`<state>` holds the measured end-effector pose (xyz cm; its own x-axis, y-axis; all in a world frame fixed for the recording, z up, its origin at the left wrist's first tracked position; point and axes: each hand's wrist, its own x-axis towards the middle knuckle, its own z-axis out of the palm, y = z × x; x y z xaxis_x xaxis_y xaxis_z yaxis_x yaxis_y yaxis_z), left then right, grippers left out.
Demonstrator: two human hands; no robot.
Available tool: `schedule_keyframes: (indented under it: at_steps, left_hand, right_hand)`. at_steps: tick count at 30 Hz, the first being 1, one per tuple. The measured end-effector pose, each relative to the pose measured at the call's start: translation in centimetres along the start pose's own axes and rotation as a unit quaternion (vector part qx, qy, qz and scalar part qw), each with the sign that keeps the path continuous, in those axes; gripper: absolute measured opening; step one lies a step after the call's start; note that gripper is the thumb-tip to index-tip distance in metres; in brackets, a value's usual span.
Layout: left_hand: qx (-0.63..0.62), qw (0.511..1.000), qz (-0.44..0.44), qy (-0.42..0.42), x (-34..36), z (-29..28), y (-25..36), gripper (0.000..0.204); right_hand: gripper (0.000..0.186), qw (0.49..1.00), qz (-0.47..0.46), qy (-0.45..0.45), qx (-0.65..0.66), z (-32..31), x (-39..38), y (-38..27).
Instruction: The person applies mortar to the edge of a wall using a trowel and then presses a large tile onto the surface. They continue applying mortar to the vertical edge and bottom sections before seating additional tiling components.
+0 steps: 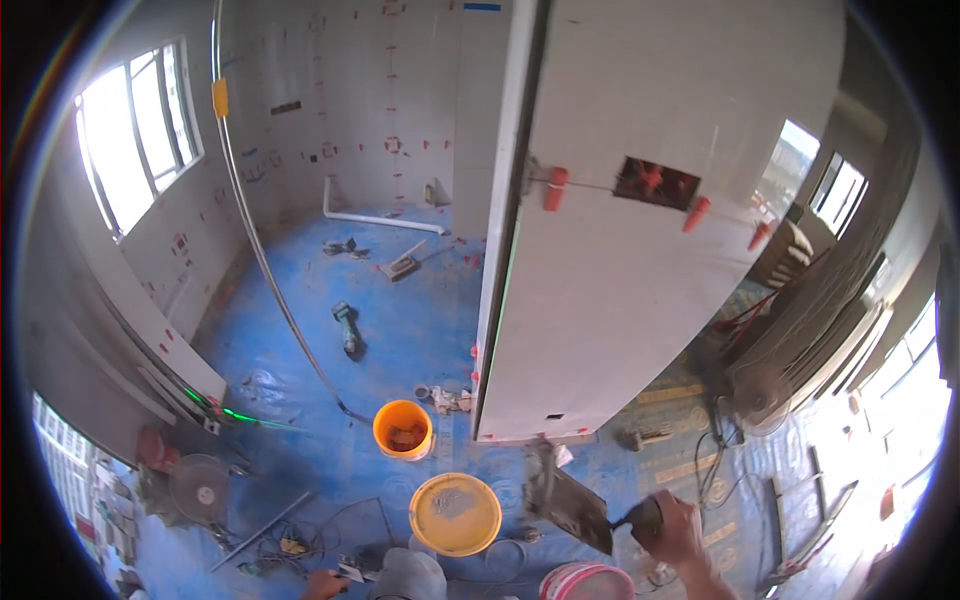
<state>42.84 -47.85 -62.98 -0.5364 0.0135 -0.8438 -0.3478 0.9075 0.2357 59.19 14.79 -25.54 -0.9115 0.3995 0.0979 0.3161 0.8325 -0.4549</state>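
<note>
My right hand (670,525) grips the black handle of a wide metal trowel (570,510) smeared with grey mortar, tilted in front of the panel-covered pillar. My left hand (323,585), at the lower edge, holds a small metal blade (355,573) beside a grey rounded object (410,578) that I cannot make out. Between my hands stands a yellow bucket (455,510) with a dusty top, and a pink-rimmed bucket (585,585) is below the trowel. The pale wall panel (620,300) carries red clips (556,188) and a cut-out opening (655,182).
An orange bucket (403,425), a green power tool (347,328), a white pipe (383,222) and scattered tools lie on the blue floor covering (280,350). A long metal rod (250,230) stands left. Fans (195,485), cables and metal lengths crowd both sides.
</note>
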Motion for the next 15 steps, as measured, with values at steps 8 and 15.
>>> schedule_keyframes:
  at_steps: [8,15]
  left_hand:
    - [-0.195,0.971,0.055,0.130,3.0,1.5,-9.8,0.026]
    - [0.090,0.980,0.098,0.146,-2.6,9.6,-10.4,0.020]
  right_hand:
    - [0.030,0.992,-0.073,-0.092,-0.045,1.9,22.6,-3.1]
    - [0.035,0.984,-0.066,-0.140,-0.086,2.2,33.5,-0.6]
